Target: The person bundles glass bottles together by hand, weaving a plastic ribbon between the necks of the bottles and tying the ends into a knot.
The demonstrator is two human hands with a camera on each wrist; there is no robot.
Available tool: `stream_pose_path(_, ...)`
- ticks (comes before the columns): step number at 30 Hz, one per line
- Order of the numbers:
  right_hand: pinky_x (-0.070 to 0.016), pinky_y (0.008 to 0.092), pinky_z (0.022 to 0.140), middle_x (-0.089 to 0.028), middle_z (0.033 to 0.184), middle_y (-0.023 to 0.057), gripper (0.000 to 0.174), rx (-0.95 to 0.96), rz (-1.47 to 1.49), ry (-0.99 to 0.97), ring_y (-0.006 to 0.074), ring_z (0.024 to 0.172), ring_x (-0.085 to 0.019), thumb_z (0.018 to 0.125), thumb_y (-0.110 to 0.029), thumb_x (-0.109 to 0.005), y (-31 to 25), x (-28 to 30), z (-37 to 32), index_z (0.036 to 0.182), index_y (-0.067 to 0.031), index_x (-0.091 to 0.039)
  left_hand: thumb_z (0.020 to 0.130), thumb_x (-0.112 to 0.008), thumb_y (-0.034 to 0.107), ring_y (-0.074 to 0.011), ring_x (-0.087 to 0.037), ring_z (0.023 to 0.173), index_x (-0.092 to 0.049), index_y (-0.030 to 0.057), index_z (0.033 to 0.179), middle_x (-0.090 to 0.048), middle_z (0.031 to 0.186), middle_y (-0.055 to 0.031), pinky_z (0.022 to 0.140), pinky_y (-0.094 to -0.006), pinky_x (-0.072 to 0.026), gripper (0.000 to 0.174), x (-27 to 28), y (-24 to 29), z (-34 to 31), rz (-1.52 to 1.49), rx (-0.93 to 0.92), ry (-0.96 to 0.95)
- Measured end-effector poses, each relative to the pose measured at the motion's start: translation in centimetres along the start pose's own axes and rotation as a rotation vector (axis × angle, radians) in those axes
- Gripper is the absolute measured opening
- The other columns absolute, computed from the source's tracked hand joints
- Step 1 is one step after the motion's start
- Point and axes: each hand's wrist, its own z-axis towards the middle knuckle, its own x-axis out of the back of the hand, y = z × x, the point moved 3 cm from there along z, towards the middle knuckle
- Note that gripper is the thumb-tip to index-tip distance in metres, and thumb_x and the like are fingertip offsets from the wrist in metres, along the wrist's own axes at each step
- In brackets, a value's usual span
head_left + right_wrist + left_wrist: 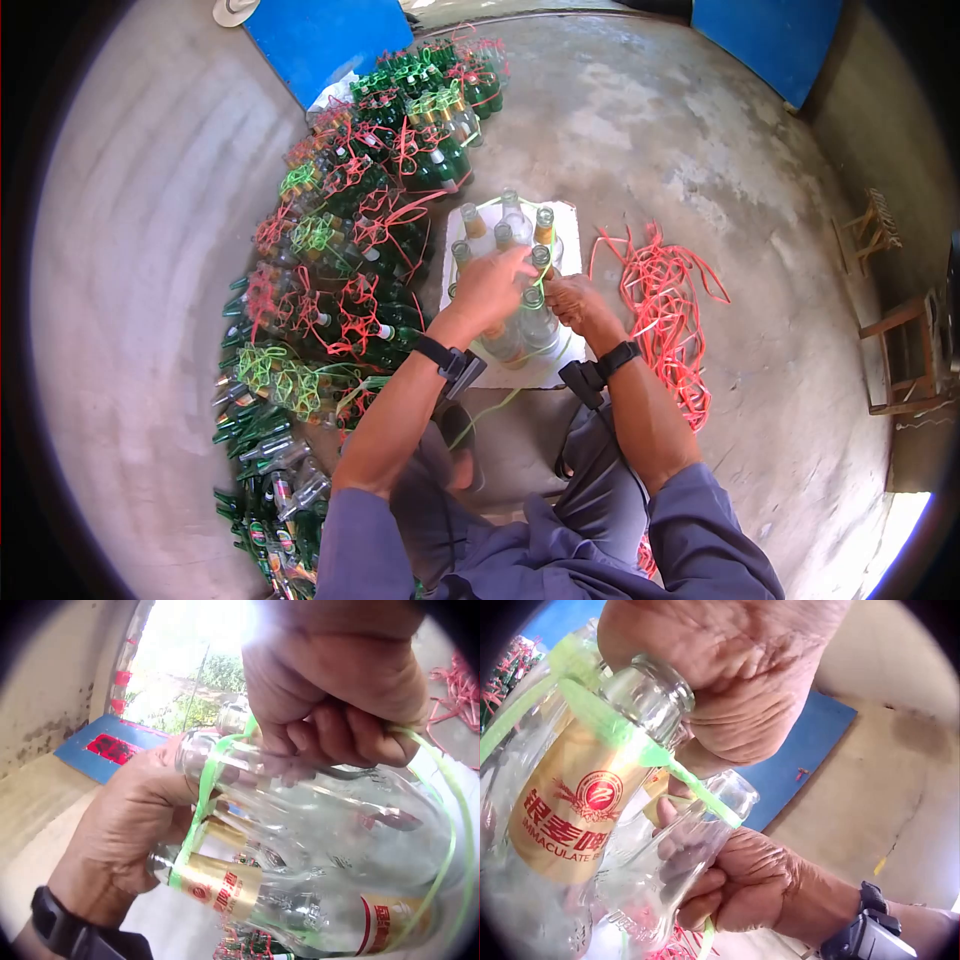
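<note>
Finished-looking stock: strapped groups of green bottles (pixel 447 168), ranked along the left of the floor. One loose heap of red strapping (pixel 665 315), on the floor to your right. One white board (pixel 568 372), in front of you, bearing the work. One cluster of clear bottles (pixel 538 325), upright on that board, necks close together, some with gold labels (pixel 559 806). Your left hand (pixel 492 290), over the left of the necks and against them; whether it pinches the strap you cannot tell here. Your right hand (pixel 583 305), at the right side of the cluster, fingers curled tight, pinching the strap. One green strap (pixel 604 724), drawn round the outer necks, with a loose length hanging past the board's near edge. For the binding in hand, judged from this: brace the necks with your left, pull evenly with your right, keep the band flat and level below the lips, and ease off if a bottle starts to tilt, since smooth glass probably lets the strap ride up.
</note>
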Motion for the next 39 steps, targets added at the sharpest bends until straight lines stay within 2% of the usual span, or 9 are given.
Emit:
stream_pose_path(2, -0.0256, 0.0266, 0.04, -0.052, 0.06, -0.0027, 0.021, 0.09, -0.121, 0.129, 0.0065, 0.047, -0.042, 0.08, -0.022, -0.076, 0.4, -0.2, 0.6, 0.07, -0.0094, -0.062, 0.083, -0.066, 0.002, -0.0305, -0.069, 0.101, -0.057, 0.0008, 0.125, -0.074, 0.105, -0.0079, 0.087, -0.0386, -0.052, 0.043, 0.0, -0.1, 0.1, -0.003, -0.032, 0.007)
stream_pose_path(8, -0.0285, 0.0294, 0.046, -0.054, 0.064, -0.0024, 0.025, 0.141, -0.357, 0.249, 0.007, 0.054, -0.043, 0.078, -0.023, -0.081, 0.2, -0.8, 1.1, 0.074, -0.0005, -0.068, 0.079, -0.072, 0.005, -0.0309, -0.064, 0.102, -0.053, 0.0032, 0.132, -0.074, 0.098, -0.0048, 0.087, -0.0397, -0.0507, 0.056, -0.5, -0.4, 0.4, 0.055, -0.126, 0.041)
stream_pose_path(12, -0.0307, 0.03, 0.048, -0.056, 0.066, -0.0009, 0.028, 0.207, -0.337, 0.176, 0.0077, 0.056, -0.044, 0.078, -0.023, -0.081, 1.2, -0.2, 2.1, 0.076, 0.0029, -0.071, 0.074, -0.074, 0.004, -0.0281, -0.062, 0.098, -0.056, 0.0073, 0.127, -0.069, 0.086, -0.0029, 0.089, -0.0439, -0.0457, 0.056, -0.3, -0.2, 0.2, 0.151, -0.101, 0.054)
stream_pose_path(14, -0.0497, 0.0391, 0.062, -0.066, 0.069, 0.0169, 0.044, 0.204, -0.454, 0.226, 0.0198, 0.066, -0.065, 0.077, -0.033, -0.075, 1.8, 0.2, 3.2, 0.081, 0.01, -0.071, 0.073, -0.074, 0.004, -0.0267, -0.063, 0.096, -0.057, 0.0081, 0.123, -0.068, 0.083, -0.0026, 0.09, -0.0449, -0.0436, 0.054, 0.1, 0.1, 0.0, 0.192, -0.137, 0.109)
stream_pose_path(17, -0.0512, 0.0407, 0.065, -0.067, 0.07, 0.0191, 0.038, 0.231, -0.58, 0.205, 0.0233, 0.066, -0.067, 0.08, -0.031, -0.071, 0.4, -0.1, 1.5, 0.08, 0.0064, -0.072, 0.07, -0.074, 0.003, -0.0236, -0.062, 0.092, -0.059, 0.0101, 0.116, -0.067, 0.081, -0.0012, 0.091, -0.0441, -0.0401, 0.049, 0.7, 0.9, -0.6, 0.229, -0.192, 0.198)
stream_pose_path(23, -0.0524, 0.0404, 0.066, -0.065, 0.067, 0.022, 0.03, 0.336, -0.629, 0.186, 0.0229, 0.065, -0.068, 0.082, -0.028, -0.069, -0.3, -0.1, 0.5, 0.083, 0.0019, -0.075, 0.069, -0.07, -0.001, -0.0224, -0.06, 0.085, -0.065, 0.0118, 0.101, -0.066, 0.078, -0.0001, 0.087, -0.0432, -0.04, 0.035, 2.4, 3.0, -1.6, 0.25, -0.302, 0.314)
stream_pose_path(29, -0.0516, 0.0388, 0.062, -0.062, 0.063, 0.0222, 0.022, 0.396, -0.581, 0.174, 0.0202, 0.059, -0.065, 0.085, -0.019, -0.066, -0.6, -0.7, -0.1, 0.083, 0.0011, -0.075, 0.071, -0.068, -0.002, -0.0228, -0.06, 0.083, -0.068, 0.0131, 0.093, -0.066, 0.075, 0.0, 0.081, -0.0407, -0.0414, 0.027, 3.2, 0.2, -2.2, 0.201, -0.149, 0.351)
stream_pose_path(34, -0.0512, 0.0381, 0.062, -0.061, 0.062, 0.0208, 0.022, 0.395, -0.608, 0.187, 0.0189, 0.059, -0.063, 0.085, -0.018, -0.065, -0.8, -0.8, -0.3, 0.084, 0.0008, -0.075, 0.075, -0.069, 0.0, -0.0284, -0.064, 0.081, -0.068, 0.0057, 0.088, -0.07, 0.079, -0.0084, 0.074, -0.0403, -0.048, 0.014, 3.1, -1.1, -1.8, 0.063, 0.033, 0.306)
stream_pose_path(39, -0.051, 0.0362, 0.063, -0.064, 0.062, 0.015, 0.022, 0.355, -0.53, 0.191, 0.0156, 0.062, -0.063, 0.086, -0.018, -0.065, -0.8, -1.0, -0.4, 0.086, 0.0013, -0.076, 0.078, -0.064, -0.001, -0.0329, -0.064, 0.081, -0.067, 0.0016, 0.083, -0.068, 0.079, -0.0151, 0.072, -0.0403, -0.0499, 0.006, 3.1, -1.9, -0.6, -0.014, 0.045, 0.272)
